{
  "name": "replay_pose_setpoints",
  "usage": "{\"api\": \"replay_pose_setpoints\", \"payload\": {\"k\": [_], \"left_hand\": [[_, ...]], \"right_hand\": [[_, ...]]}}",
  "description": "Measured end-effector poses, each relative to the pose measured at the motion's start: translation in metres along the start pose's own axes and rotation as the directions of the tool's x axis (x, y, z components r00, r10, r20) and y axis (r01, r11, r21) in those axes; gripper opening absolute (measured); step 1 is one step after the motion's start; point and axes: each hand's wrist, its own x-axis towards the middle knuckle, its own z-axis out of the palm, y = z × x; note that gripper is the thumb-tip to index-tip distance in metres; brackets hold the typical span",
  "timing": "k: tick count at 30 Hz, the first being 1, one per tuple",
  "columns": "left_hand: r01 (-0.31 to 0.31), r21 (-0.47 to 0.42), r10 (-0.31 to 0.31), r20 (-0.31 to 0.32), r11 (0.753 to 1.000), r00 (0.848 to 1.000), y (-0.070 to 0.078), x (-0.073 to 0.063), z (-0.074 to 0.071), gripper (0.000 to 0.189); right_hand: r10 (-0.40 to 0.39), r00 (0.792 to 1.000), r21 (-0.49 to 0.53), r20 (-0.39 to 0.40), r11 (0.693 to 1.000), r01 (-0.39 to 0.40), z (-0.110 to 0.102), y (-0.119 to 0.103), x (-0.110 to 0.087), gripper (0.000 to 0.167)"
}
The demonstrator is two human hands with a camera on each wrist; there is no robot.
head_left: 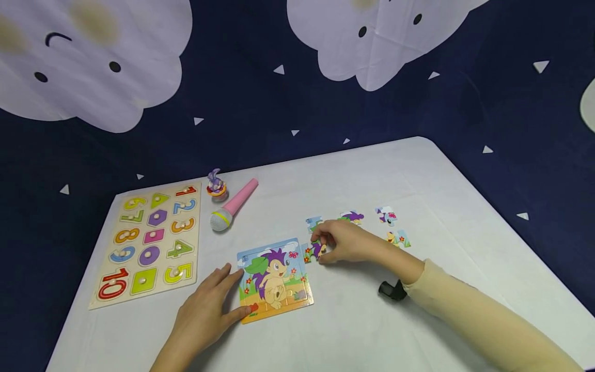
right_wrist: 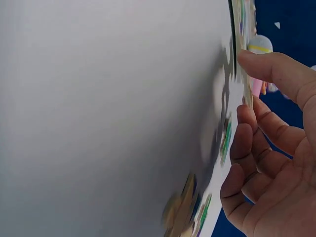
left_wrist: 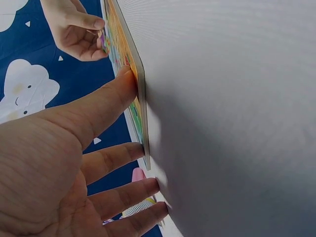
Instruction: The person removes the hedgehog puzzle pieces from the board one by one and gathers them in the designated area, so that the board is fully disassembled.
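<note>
A square hedgehog jigsaw board (head_left: 276, 281) lies on the white table. My left hand (head_left: 200, 310) rests at its left side, thumb on the lower left corner and index finger by the edge. In the left wrist view those fingers look nearly straight along the board's edge (left_wrist: 143, 106). Just right of the board, my right hand (head_left: 348, 241) pinches a purple and green jigsaw piece (head_left: 318, 250) between thumb and fingers. The right wrist view shows this piece (right_wrist: 246, 89) edge-on, lifted a little off the tabletop.
Loose jigsaw pieces lie beyond and right of my right hand, among them a purple one (head_left: 354, 216) and a blue one (head_left: 387, 215). A wooden number board (head_left: 106, 258), a pink toy microphone (head_left: 241, 197) and a small purple figurine (head_left: 216, 185) stand left. A black object (head_left: 391, 291) lies under the right sleeve.
</note>
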Motion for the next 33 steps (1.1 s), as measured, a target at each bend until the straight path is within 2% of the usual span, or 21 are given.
{"api": "replay_pose_setpoints", "payload": {"k": [10,18,33], "left_hand": [[0.004,0.012,-0.004,0.003,1.000,1.000,-0.001,0.001,0.000,0.082],[0.006,0.013,-0.007,0.007,1.000,1.000,0.000,0.002,0.000,0.083],[0.013,0.008,-0.013,0.022,1.000,1.000,0.000,0.002,0.000,0.083]], "right_hand": [[0.011,1.000,-0.018,-0.010,1.000,-0.011,-0.008,0.013,-0.012,0.036],[0.003,1.000,-0.012,0.005,1.000,-0.003,-0.007,0.017,-0.012,0.035],[0.047,0.999,0.008,0.027,0.999,-0.047,-0.009,0.015,-0.010,0.038]]}}
